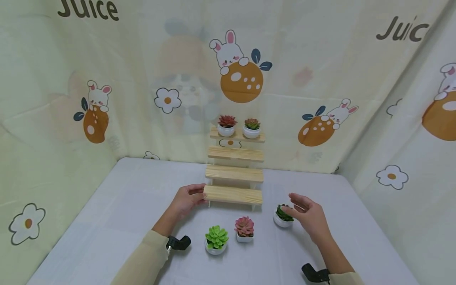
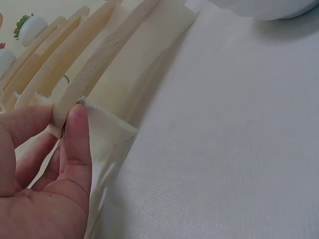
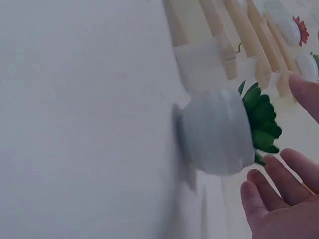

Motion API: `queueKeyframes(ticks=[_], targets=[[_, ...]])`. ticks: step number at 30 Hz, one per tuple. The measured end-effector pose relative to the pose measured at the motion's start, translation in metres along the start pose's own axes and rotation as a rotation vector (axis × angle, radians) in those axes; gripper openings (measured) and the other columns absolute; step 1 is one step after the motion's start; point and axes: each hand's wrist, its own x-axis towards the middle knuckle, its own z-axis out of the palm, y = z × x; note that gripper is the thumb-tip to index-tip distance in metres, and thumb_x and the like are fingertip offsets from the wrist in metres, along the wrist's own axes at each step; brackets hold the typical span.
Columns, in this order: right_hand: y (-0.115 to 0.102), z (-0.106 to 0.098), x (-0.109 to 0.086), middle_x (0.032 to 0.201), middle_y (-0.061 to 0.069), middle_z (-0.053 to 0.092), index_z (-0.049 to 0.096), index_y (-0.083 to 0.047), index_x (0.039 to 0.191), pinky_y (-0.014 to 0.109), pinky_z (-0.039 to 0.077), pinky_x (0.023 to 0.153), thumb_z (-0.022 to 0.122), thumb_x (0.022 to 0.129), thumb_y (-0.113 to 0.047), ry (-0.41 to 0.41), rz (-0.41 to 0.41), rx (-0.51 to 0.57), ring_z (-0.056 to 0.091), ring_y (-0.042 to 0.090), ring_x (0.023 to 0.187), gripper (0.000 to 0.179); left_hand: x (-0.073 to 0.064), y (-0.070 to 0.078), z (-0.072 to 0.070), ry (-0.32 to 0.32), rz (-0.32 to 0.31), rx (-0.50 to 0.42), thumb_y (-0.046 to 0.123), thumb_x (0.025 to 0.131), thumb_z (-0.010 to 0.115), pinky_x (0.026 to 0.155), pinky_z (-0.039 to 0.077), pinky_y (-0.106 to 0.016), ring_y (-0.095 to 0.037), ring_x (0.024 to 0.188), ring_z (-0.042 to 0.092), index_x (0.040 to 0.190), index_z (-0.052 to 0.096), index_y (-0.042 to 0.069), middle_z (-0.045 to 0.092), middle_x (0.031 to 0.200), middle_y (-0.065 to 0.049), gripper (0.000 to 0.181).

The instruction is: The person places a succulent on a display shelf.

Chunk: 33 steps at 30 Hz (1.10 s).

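Observation:
My left hand point(image 1: 186, 200) pinches the left end of the lowest board of a stepped wooden shelf point(image 1: 233, 194). In the left wrist view, thumb and fingers close on the end of that board point(image 2: 94, 64). My right hand point(image 1: 310, 218) is beside a dark green potted succulent point(image 1: 283, 222), its fingers spread and relaxed. The right wrist view has the white round pot point(image 3: 217, 132) standing on the table, with the fingertips close to the leaves; whether they touch I cannot tell.
A bright green succulent point(image 1: 216, 237) and a pink succulent in a square pot point(image 1: 244, 228) stand in front of the shelf. On its top board are a red succulent point(image 1: 226, 126) and a green-red one point(image 1: 251, 128). A printed curtain point(image 1: 135, 59) hangs behind the white table point(image 1: 142, 186).

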Motion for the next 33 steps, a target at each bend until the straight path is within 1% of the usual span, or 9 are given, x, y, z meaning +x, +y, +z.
queueKeyframes(ticks=[3, 7, 10, 13, 15, 19, 22, 29, 33], targets=[[0.01, 0.0, -0.007, 0.155, 0.015, 0.051, 0.049, -0.007, 0.15, 0.006, 0.05, 0.097, 0.084, 0.086, -0.037, -0.028, 0.014, 0.011, 0.049, 0.03, 0.143, 0.079, 0.0, 0.0, -0.001, 0.004, 0.0, 0.01, -0.011, 0.093, 0.063, 0.083, 0.065, -0.03, -0.017, 0.092, 0.069, 0.137, 0.058, -0.009, 0.065, 0.121, -0.023, 0.043], [0.019, 0.001, -0.012, 0.155, 0.015, 0.05, 0.043, -0.006, 0.154, 0.016, 0.052, 0.105, 0.085, 0.085, -0.03, -0.066, 0.031, 0.014, 0.049, 0.029, 0.142, 0.084, 0.0, 0.0, -0.001, 0.008, -0.006, 0.016, -0.01, 0.094, 0.063, 0.084, 0.065, -0.031, -0.017, 0.092, 0.07, 0.137, 0.058, -0.009, 0.065, 0.123, -0.024, 0.043], [0.023, 0.001, -0.015, 0.156, 0.017, 0.048, 0.039, -0.006, 0.156, 0.026, 0.052, 0.109, 0.085, 0.085, -0.029, -0.092, 0.045, 0.011, 0.049, 0.032, 0.142, 0.088, 0.0, 0.0, -0.001, 0.009, -0.012, 0.013, -0.01, 0.093, 0.063, 0.083, 0.065, -0.03, -0.017, 0.091, 0.07, 0.137, 0.058, -0.008, 0.065, 0.122, -0.023, 0.044], [0.026, 0.002, -0.016, 0.157, 0.019, 0.046, 0.038, -0.006, 0.156, 0.029, 0.052, 0.111, 0.085, 0.085, -0.029, -0.106, 0.064, 0.015, 0.048, 0.036, 0.143, 0.089, 0.0, 0.0, 0.0, 0.009, -0.012, 0.007, -0.011, 0.093, 0.063, 0.083, 0.065, -0.029, -0.018, 0.092, 0.07, 0.137, 0.058, -0.009, 0.065, 0.122, -0.023, 0.044], [0.027, 0.002, -0.017, 0.156, 0.022, 0.046, 0.039, -0.006, 0.156, 0.028, 0.054, 0.108, 0.085, 0.085, -0.03, -0.102, 0.079, 0.018, 0.049, 0.038, 0.142, 0.088, 0.0, 0.0, 0.0, 0.008, -0.012, 0.005, -0.011, 0.093, 0.063, 0.082, 0.066, -0.029, -0.019, 0.092, 0.07, 0.137, 0.058, -0.009, 0.065, 0.122, -0.023, 0.044], [0.029, 0.004, -0.017, 0.154, 0.025, 0.048, 0.041, -0.003, 0.154, 0.022, 0.056, 0.102, 0.086, 0.085, -0.026, -0.099, 0.101, 0.049, 0.053, 0.037, 0.138, 0.086, 0.0, 0.0, 0.0, 0.009, -0.017, 0.006, -0.011, 0.093, 0.063, 0.081, 0.066, -0.029, -0.019, 0.092, 0.07, 0.138, 0.057, -0.009, 0.065, 0.122, -0.023, 0.045], [0.029, 0.006, -0.016, 0.153, 0.026, 0.049, 0.042, -0.001, 0.153, 0.019, 0.056, 0.1, 0.087, 0.083, -0.024, -0.095, 0.102, 0.053, 0.055, 0.037, 0.137, 0.086, 0.0, 0.0, 0.0, 0.013, -0.014, 0.008, -0.011, 0.093, 0.063, 0.081, 0.065, -0.028, -0.018, 0.092, 0.07, 0.137, 0.058, -0.009, 0.065, 0.122, -0.022, 0.045], [0.029, 0.011, -0.014, 0.15, 0.026, 0.053, 0.045, 0.001, 0.151, 0.025, 0.056, 0.103, 0.089, 0.081, -0.027, -0.067, 0.096, -0.029, 0.056, 0.036, 0.136, 0.087, -0.001, 0.0, 0.0, -0.01, 0.01, -0.017, -0.012, 0.093, 0.062, 0.079, 0.065, -0.027, -0.017, 0.092, 0.07, 0.138, 0.056, -0.01, 0.066, 0.121, -0.023, 0.045], [0.03, 0.012, -0.013, 0.148, 0.025, 0.054, 0.046, 0.0, 0.15, 0.022, 0.056, 0.102, 0.088, 0.082, -0.027, -0.06, 0.098, -0.038, 0.058, 0.035, 0.135, 0.084, -0.001, -0.001, 0.0, -0.012, 0.006, -0.01, -0.011, 0.094, 0.062, 0.079, 0.065, -0.027, -0.016, 0.092, 0.07, 0.138, 0.057, -0.009, 0.066, 0.121, -0.022, 0.045]])
